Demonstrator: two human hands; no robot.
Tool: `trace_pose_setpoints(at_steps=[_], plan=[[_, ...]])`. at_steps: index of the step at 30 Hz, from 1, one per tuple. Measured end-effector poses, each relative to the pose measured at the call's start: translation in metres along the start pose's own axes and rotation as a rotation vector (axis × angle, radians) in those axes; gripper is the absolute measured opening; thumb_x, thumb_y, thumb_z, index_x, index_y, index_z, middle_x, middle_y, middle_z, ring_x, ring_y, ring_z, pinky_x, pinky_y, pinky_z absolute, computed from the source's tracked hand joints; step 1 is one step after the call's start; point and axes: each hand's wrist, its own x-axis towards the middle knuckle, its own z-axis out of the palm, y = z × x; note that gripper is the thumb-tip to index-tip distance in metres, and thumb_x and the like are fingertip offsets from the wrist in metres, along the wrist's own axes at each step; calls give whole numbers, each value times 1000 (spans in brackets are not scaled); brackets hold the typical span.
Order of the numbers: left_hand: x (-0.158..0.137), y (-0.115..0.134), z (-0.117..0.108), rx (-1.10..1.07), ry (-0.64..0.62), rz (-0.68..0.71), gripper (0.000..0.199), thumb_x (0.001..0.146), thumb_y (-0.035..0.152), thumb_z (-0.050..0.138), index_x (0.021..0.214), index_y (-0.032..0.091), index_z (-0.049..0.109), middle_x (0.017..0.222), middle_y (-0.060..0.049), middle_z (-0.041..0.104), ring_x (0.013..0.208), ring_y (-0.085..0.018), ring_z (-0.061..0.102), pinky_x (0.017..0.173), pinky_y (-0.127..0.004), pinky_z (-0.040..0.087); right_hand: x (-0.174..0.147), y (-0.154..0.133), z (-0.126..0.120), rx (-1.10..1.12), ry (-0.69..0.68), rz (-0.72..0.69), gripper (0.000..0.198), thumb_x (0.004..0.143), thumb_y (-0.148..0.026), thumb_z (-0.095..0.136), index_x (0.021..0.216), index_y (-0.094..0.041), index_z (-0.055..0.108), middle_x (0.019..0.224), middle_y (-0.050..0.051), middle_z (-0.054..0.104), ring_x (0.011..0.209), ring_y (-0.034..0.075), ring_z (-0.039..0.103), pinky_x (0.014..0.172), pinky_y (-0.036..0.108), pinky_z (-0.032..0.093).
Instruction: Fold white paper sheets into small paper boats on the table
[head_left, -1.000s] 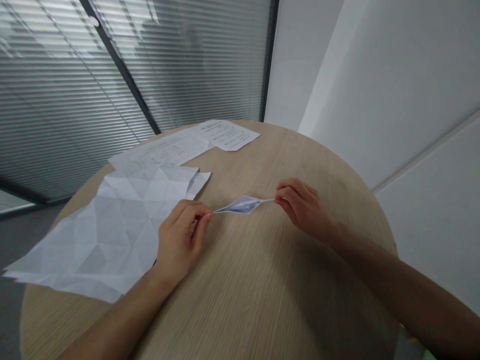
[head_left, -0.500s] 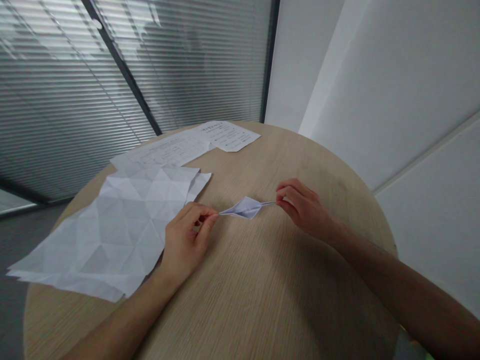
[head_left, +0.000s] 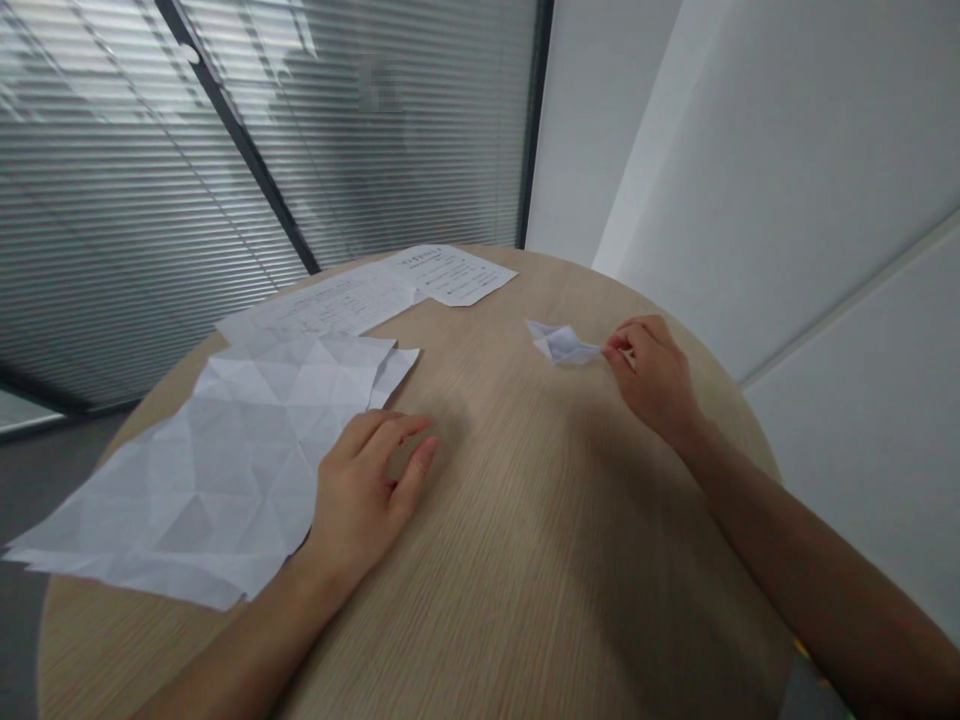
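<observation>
Between thumb and fingertips, my right hand (head_left: 651,375) pinches one pointed end of a small folded white paper boat (head_left: 564,344) at the far right part of the table. The boat's other tip points left and is free. My left hand (head_left: 375,470) holds nothing; its thumb and fingers are apart just over the tabletop. That hand is beside the right edge of a stack of large creased white paper sheets (head_left: 232,450).
Printed sheets (head_left: 450,272) lie at the far edge of the round wooden table (head_left: 465,560). Behind it stands a glass partition with blinds (head_left: 420,150), and a white wall (head_left: 810,180) rises on the right.
My left hand has let go of the paper boat and its fingers have parted. My right hand has carried the boat away, to the right and farther back.
</observation>
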Motion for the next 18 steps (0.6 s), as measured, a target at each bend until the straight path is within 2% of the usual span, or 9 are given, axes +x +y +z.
trace_pose_setpoints(at_steps=[3,7,12,15,18], plan=[[0,-5,-3,146,-46,55,20,95,33,52,97,18,65,89,-6,67,85,-22,62,75,-35,53,6,21,0,-61,11,141,8,83,-25,52,79,-21,57,100,10,57,81,23,58,79,41,49],[2,-9,-13,396,-184,25,28,95,40,48,96,19,67,95,-9,69,90,-28,61,76,-40,51,8,36,4,-118,-11,218,9,81,-26,53,78,-20,58,100,10,57,81,23,59,79,41,50],[8,-15,-34,723,-413,-166,38,92,47,50,106,16,66,108,-15,68,101,-38,60,80,-49,50,5,41,10,-146,-30,227,11,82,-27,52,78,-20,60,99,10,57,77,22,58,76,42,50],[11,-26,-42,731,-568,-318,49,91,54,50,117,15,63,118,-17,66,103,-40,62,80,-49,50,4,41,12,-144,-38,235,12,81,-27,52,78,-20,61,97,9,58,76,22,58,75,42,50],[14,-34,-43,664,-688,-398,49,94,52,43,118,14,60,118,-18,66,101,-39,65,79,-47,51,4,39,11,-143,-52,244,11,81,-26,53,79,-20,62,97,10,58,75,22,58,75,42,50]])
